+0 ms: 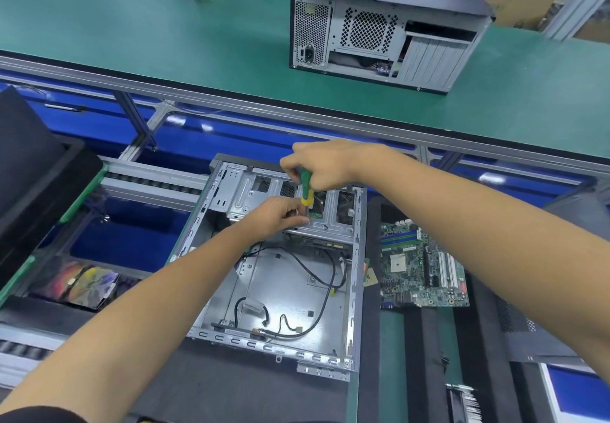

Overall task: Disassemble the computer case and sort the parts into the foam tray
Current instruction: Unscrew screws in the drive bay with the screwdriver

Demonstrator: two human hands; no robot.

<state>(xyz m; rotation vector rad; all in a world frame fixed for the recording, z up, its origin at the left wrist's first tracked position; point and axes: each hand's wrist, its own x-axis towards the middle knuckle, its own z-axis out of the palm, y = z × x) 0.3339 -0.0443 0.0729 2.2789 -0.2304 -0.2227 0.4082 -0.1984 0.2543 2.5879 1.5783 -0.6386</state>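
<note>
While my right hand [318, 163] is gripping the screwdriver [306, 188] upright over the drive cage [293, 208] at the case's [280, 290] far end, my left hand [280, 216], fingers curled against the cage beside the tip, is steadying it for unscrewing, the motherboard [422, 267] lying already out on the right.

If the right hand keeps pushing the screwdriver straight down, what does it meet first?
Most likely the metal drive cage of the open case. The right hand holds the screwdriver tip-down over it, beside the left hand; the tip itself is hidden.
</note>
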